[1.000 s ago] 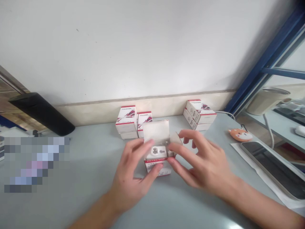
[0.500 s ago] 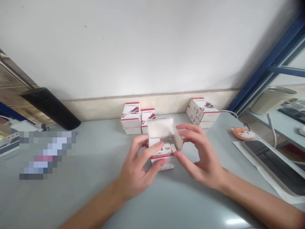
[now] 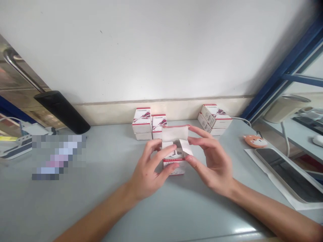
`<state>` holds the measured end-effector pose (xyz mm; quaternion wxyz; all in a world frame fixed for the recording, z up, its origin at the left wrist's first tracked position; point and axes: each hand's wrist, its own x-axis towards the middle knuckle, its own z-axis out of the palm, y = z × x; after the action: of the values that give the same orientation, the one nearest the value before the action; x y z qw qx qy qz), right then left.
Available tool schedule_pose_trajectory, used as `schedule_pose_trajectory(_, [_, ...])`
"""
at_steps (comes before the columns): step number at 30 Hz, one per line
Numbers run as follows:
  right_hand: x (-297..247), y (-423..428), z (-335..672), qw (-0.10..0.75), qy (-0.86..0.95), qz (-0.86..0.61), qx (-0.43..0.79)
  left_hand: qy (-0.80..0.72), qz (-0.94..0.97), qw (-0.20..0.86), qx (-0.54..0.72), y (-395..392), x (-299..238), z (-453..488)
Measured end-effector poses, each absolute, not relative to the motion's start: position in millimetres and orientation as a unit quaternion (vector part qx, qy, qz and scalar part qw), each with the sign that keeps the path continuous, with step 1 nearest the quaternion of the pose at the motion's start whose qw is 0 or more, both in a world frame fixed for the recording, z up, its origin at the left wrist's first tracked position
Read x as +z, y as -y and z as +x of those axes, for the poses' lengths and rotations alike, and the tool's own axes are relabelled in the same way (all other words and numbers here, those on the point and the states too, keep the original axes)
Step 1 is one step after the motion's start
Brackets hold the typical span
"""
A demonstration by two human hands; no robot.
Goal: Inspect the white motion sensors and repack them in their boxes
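On the grey tabletop [image 3: 106, 191], our left hand [image 3: 148, 173] and right hand [image 3: 212, 161] grip the open white carton [image 3: 174, 162] gently from both sides.

A small white cardboard box [image 3: 174, 165] with a red band and the printed word "DETECTOR" on its front is held between the left hand [image 3: 150, 173] and the right hand [image 3: 212, 161]. Its lid [image 3: 175, 133] stands open and upright at the back, and a narrow white flap [image 3: 186, 147] angles out to the right. Inside, a white insert [image 3: 168, 145] sits beside a small, partly hidden object [image 3: 175, 154].
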<state>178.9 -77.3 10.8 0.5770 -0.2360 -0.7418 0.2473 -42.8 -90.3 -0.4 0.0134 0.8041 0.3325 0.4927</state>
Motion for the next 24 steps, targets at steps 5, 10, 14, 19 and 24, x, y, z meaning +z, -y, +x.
schedule_pose_trajectory(5, [4, 73, 181, 0.62, 0.74, -0.209, 0.156, -0.294, 0.786, 0.077, 0.538, 87, -4, -42])
schedule_pose_trajectory(10, [4, 71, 188, 0.58, 0.784, -0.205, 0.086, -0.289, 0.778, 0.144, 0.539, 87, -2, -40])
schedule_pose_trajectory(14, [7, 72, 187, 0.561, 0.803, -0.192, 0.059, -0.265, 0.785, 0.127, 0.546, 88, -3, -40])
schedule_pose_trajectory(19, [13, 77, 183, 0.585, 0.777, -0.204, 0.111, -0.285, 0.801, 0.085, 0.519, 90, 0, -41])
schedule_pose_trajectory(24, [20, 78, 188, 0.538, 0.802, -0.199, 0.165, -0.303, 0.822, 0.038, 0.481, 91, 0, -42])
